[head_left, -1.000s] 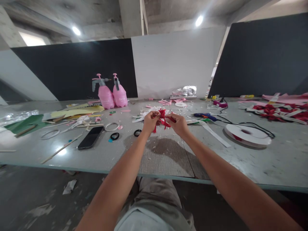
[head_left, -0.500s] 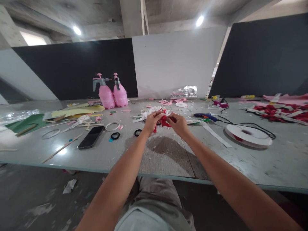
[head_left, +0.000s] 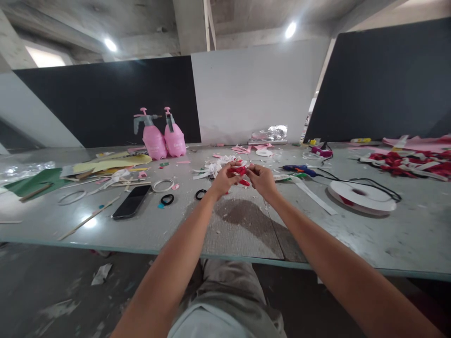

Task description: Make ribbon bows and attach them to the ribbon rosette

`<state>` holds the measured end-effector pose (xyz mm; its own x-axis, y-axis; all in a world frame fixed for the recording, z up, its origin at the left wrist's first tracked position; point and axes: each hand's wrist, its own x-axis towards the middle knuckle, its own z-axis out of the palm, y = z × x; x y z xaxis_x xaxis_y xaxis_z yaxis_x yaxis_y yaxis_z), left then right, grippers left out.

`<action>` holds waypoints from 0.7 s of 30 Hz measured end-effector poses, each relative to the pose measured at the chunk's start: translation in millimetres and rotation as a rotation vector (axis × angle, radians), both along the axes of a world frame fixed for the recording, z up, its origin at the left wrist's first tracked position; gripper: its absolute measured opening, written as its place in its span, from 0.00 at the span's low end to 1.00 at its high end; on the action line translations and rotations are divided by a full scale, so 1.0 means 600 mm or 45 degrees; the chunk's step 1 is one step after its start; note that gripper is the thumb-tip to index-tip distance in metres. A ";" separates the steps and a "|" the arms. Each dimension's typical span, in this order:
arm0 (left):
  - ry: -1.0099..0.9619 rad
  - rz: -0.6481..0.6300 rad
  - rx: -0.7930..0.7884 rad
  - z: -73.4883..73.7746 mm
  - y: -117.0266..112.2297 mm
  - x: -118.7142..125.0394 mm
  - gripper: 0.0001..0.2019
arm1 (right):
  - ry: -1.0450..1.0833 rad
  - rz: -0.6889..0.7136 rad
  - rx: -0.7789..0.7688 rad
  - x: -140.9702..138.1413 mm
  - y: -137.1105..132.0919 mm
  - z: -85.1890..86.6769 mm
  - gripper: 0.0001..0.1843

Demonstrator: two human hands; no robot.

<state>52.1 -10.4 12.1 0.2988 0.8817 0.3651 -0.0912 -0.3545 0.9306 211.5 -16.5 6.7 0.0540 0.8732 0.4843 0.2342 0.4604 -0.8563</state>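
Left hand [head_left: 224, 182] and right hand [head_left: 261, 180], close together, are pinching a bunched red ribbon strip [head_left: 240, 171]; crinkled white ribbon scraps [head_left: 217, 165] are lying just behind.

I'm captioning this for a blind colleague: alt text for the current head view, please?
A person's left hand and right hand hold red ribbon above a cluttered table. Two pink spray bottles stand back left; a white spool lies to the right.
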 end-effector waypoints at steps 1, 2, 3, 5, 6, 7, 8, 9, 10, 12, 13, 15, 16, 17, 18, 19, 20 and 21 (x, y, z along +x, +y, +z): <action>0.010 0.030 0.013 0.000 0.001 0.002 0.21 | -0.011 -0.004 -0.001 0.000 0.001 -0.001 0.17; 0.014 0.062 0.019 0.000 0.001 0.003 0.19 | -0.032 -0.005 0.002 0.001 0.002 -0.002 0.17; 0.015 0.099 0.023 0.000 0.002 0.003 0.18 | -0.060 -0.002 0.012 0.001 0.002 -0.004 0.17; 0.017 0.182 0.033 -0.001 0.005 0.004 0.17 | -0.132 0.015 0.056 0.001 0.002 -0.007 0.16; 0.018 0.222 0.043 -0.002 0.006 0.003 0.17 | -0.174 0.024 0.090 0.001 0.001 -0.008 0.15; 0.020 0.257 0.052 -0.003 0.008 0.003 0.17 | -0.217 0.031 0.127 0.000 0.000 -0.009 0.15; 0.018 0.288 0.058 -0.004 0.009 0.002 0.18 | -0.262 0.039 0.160 0.000 -0.002 -0.009 0.14; 0.015 0.312 0.059 -0.005 0.010 0.001 0.18 | -0.304 0.048 0.187 0.000 -0.005 -0.010 0.15; 0.013 0.329 0.057 -0.006 0.012 0.000 0.18 | -0.339 0.055 0.207 -0.001 -0.007 -0.010 0.15; 0.014 0.346 0.051 -0.008 0.014 -0.001 0.18 | -0.390 0.064 0.223 -0.002 -0.012 -0.009 0.16; 0.016 0.349 0.047 -0.008 0.014 -0.001 0.18 | -0.403 0.063 0.228 -0.002 -0.014 -0.009 0.16; 0.020 0.339 0.040 -0.008 0.014 0.000 0.18 | -0.399 0.041 0.244 -0.001 -0.016 -0.007 0.15; 0.022 0.322 0.036 -0.007 0.014 0.000 0.18 | -0.386 0.014 0.251 0.000 -0.015 -0.006 0.14; 0.022 0.296 0.032 -0.006 0.013 0.001 0.18 | -0.373 -0.025 0.255 0.001 -0.015 -0.005 0.13; 0.026 0.263 0.028 -0.005 0.012 0.001 0.19 | -0.363 -0.069 0.250 0.002 -0.014 -0.004 0.13; 0.029 0.233 0.023 -0.005 0.011 0.001 0.19 | -0.359 -0.105 0.232 0.003 -0.013 -0.003 0.12; 0.035 0.209 0.019 -0.004 0.010 0.001 0.19 | -0.349 -0.122 0.205 0.004 -0.011 -0.002 0.12; 0.041 0.195 0.018 -0.003 0.009 0.001 0.20 | -0.324 -0.111 0.174 0.004 -0.010 -0.002 0.12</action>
